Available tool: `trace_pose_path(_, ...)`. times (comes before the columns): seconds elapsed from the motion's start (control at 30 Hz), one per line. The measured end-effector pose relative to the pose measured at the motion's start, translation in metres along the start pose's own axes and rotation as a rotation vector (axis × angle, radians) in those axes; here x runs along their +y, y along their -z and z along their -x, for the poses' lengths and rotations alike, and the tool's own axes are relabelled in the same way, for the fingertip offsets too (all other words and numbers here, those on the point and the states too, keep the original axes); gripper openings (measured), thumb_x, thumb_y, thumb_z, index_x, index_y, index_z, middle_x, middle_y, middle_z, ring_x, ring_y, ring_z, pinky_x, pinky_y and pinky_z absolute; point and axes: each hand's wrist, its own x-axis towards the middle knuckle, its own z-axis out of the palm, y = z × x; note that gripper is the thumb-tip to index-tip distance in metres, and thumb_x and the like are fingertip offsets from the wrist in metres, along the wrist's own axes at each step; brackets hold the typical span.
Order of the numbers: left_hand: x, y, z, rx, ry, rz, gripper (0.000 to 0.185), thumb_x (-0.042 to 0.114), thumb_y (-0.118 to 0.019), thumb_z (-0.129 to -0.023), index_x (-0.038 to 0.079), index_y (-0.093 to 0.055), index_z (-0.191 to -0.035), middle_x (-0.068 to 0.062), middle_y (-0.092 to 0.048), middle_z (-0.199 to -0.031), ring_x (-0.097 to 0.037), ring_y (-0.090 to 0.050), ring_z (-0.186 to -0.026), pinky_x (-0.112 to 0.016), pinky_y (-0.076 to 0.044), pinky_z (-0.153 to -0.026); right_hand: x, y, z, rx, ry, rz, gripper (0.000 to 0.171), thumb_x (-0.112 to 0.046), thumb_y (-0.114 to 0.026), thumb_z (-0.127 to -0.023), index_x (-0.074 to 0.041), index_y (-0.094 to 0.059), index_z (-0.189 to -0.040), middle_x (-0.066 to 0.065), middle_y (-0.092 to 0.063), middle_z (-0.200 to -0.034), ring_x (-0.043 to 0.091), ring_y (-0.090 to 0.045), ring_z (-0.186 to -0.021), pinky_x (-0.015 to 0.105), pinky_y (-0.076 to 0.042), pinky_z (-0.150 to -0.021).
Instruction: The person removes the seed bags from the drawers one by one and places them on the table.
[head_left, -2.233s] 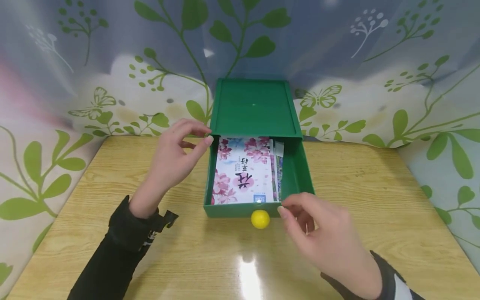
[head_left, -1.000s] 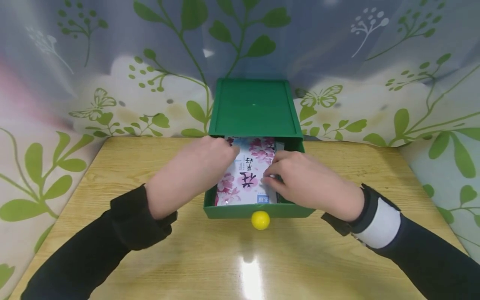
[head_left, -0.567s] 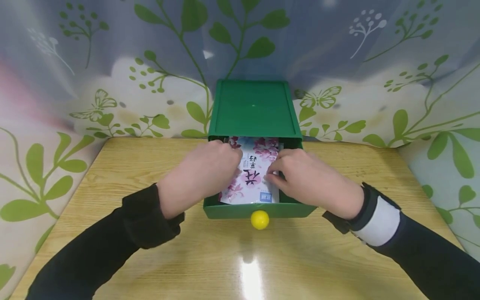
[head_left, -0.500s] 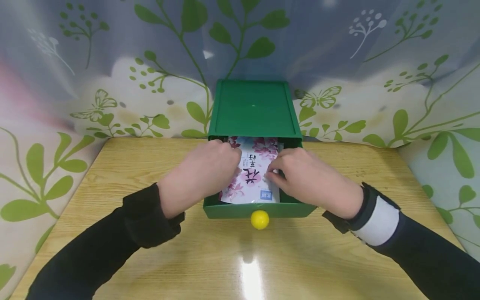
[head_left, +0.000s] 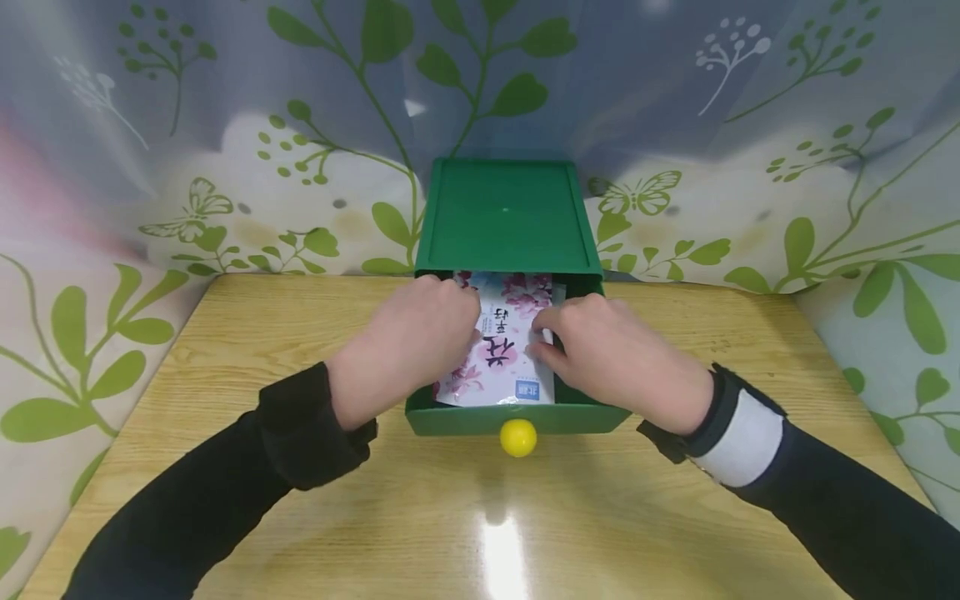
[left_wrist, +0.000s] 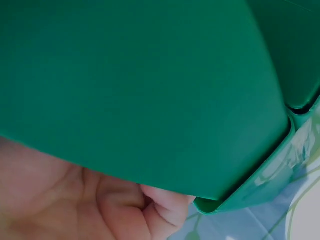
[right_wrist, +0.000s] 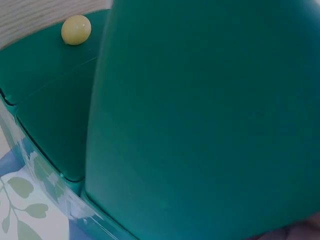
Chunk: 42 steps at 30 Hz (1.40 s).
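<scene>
Since a second earlier, both hands had crept inward; the light, floppy packet (head_left: 501, 354) (likely slippery) was pinched at its side edges by the left hand (head_left: 420, 337) and right hand (head_left: 600, 354) over the drawer (head_left: 517, 419).

Wooden table (head_left: 225, 350), leaf-print backdrop (head_left: 225, 125)

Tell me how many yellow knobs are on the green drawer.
1. The yellow knob sits at the middle of the green drawer front, nearest the camera. The cabinet's other faces are hidden, so more cannot be ruled out.

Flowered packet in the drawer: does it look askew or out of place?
Slightly. The flowered packet sits tilted in the green drawer, its near edge over the front wall, with the left hand and right hand gripping its sides. Nothing is spilled or damaged.
</scene>
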Motion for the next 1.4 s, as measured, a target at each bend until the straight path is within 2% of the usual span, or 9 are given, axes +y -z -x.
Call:
trace_pose_path(0.27,-0.002,0.001,-0.003,0.024,0.054,0.058,0.026,0.023,-0.068,-0.095,0.002,-0.068,-0.08,-0.009,-0.062,-0.07,-0.024,-0.063,-0.065,-0.036,-0.055,-0.062,0.003,-0.002,-0.002,0.044,-0.061,-0.042,0.016,-0.017,-0.069,-0.095,-0.005,-0.077,-0.1,0.005,-0.072,-0.083,0.012,-0.06,-0.062,0.032,-0.052,-0.061)
trace_pose_path(0.47,-0.008,0.005,-0.008,-0.038,0.171,0.243,0.029,0.028,-0.07,-0.094,0.007,-0.063,-0.075,-0.005,-0.058,-0.064,-0.021,-0.057,-0.059,-0.034,-0.048,-0.055,0.007,0.0,-0.002,0.097,-0.091,-0.116,0.013,-0.016,-0.071,-0.092,-0.005,-0.078,-0.097,0.004,-0.07,-0.079,0.013,-0.059,-0.064,0.031,-0.049,-0.06)
trace_pose_path(0.6,-0.014,0.003,-0.01,-0.014,0.213,0.351,0.027,0.024,-0.07,-0.095,0.007,-0.063,-0.074,-0.003,-0.057,-0.062,-0.02,-0.056,-0.057,-0.032,-0.045,-0.056,0.009,0.004,-0.001,0.097,-0.129,-0.153,0.016,-0.018,-0.073,-0.091,-0.006,-0.077,-0.1,0.005,-0.071,-0.083,0.015,-0.064,-0.072,0.034,-0.053,-0.066)
trace_pose_path(0.7,-0.017,0.003,-0.01,0.008,0.235,0.411,0.022,0.02,-0.069,-0.095,0.006,-0.066,-0.078,-0.003,-0.061,-0.068,-0.02,-0.057,-0.06,-0.033,-0.046,-0.058,0.011,0.006,-0.001,0.081,-0.169,-0.192,0.019,-0.02,-0.073,-0.091,-0.007,-0.077,-0.104,0.005,-0.07,-0.089,0.017,-0.065,-0.078,0.036,-0.053,-0.07)
trace_pose_path(0.8,-0.02,0.003,-0.01,0.011,0.252,0.46,0.018,0.018,-0.067,-0.096,0.006,-0.068,-0.082,-0.004,-0.063,-0.073,-0.021,-0.058,-0.065,-0.033,-0.047,-0.062,0.015,0.009,0.0,0.066,-0.209,-0.27,0.02,-0.022,-0.074,-0.091,-0.009,-0.076,-0.106,0.005,-0.069,-0.093,0.018,-0.066,-0.08,0.037,-0.053,-0.071)
trace_pose_path(0.93,-0.024,0.005,-0.01,-0.009,0.274,0.525,0.015,0.017,-0.064,-0.099,0.006,-0.069,-0.089,-0.004,-0.064,-0.08,-0.022,-0.058,-0.07,-0.035,-0.047,-0.067,0.02,0.014,0.003,0.04,-0.268,-0.453,0.021,-0.022,-0.074,-0.091,-0.01,-0.074,-0.109,0.005,-0.068,-0.096,0.017,-0.067,-0.081,0.036,-0.052,-0.072)
trace_pose_path(1.1,-0.03,0.008,-0.007,-0.027,0.318,0.62,0.014,0.017,-0.06,-0.099,0.007,-0.07,-0.098,-0.003,-0.065,-0.08,-0.022,-0.058,-0.069,-0.034,-0.046,-0.066,0.024,0.021,0.005,0.009,-0.333,-0.656,0.027,-0.023,-0.074,-0.091,-0.008,-0.071,-0.115,0.009,-0.063,-0.105,0.02,-0.067,-0.087,0.038,-0.049,-0.081)
trace_pose_path(1.23,-0.035,0.011,-0.003,-0.044,0.32,0.7,0.016,0.024,-0.063,-0.098,0.009,-0.069,-0.102,-0.002,-0.066,-0.076,-0.02,-0.059,-0.063,-0.035,-0.046,-0.061,0.026,0.023,0.005,0.006,-0.37,-0.75,0.032,-0.023,-0.074,-0.091,-0.007,-0.068,-0.118,0.011,-0.059,-0.11,0.024,-0.061,-0.093,0.039,-0.047,-0.088)
trace_pose_path(1.4,-0.041,0.011,0.004,-0.063,0.299,0.787,0.02,0.028,-0.067,-0.096,0.01,-0.07,-0.103,-0.002,-0.067,-0.083,-0.02,-0.06,-0.068,-0.035,-0.048,-0.064,0.025,0.023,0.008,-0.001,-0.372,-0.829,0.034,-0.024,-0.075,-0.09,-0.006,-0.068,-0.118,0.011,-0.059,-0.114,0.026,-0.055,-0.097,0.039,-0.046,-0.09)
